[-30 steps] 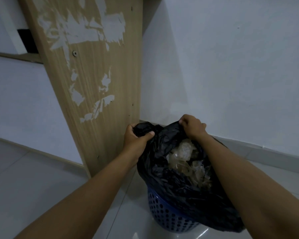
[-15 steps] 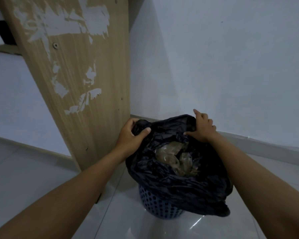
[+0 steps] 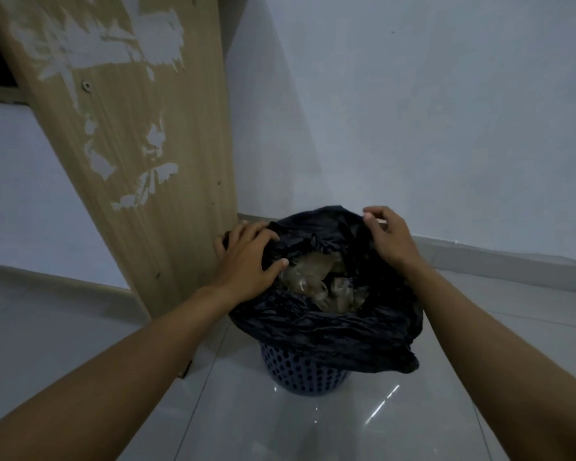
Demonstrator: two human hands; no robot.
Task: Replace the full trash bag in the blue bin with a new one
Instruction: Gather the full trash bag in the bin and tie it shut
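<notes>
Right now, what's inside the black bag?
Through the open top of the black bag you can see crumpled clear plastic. Whatever lies deeper is hidden under that plastic and the bag's dark folds. The inside of the blue bin is covered too.

Full black trash bag point(image 3: 323, 331): crumpled, mouth open, clear plastic scraps point(image 3: 316, 284) showing. Seated in blue bin point(image 3: 305, 374), perforated, upright on tile floor point(image 3: 280, 427); bag edges overhang rim.

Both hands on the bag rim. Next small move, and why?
Probably draw the left hand and right hand together to bunch the black trash bag mouth shut: it gapes open, crumpled plastic trash shows, and the bag sits in the blue bin.
</notes>
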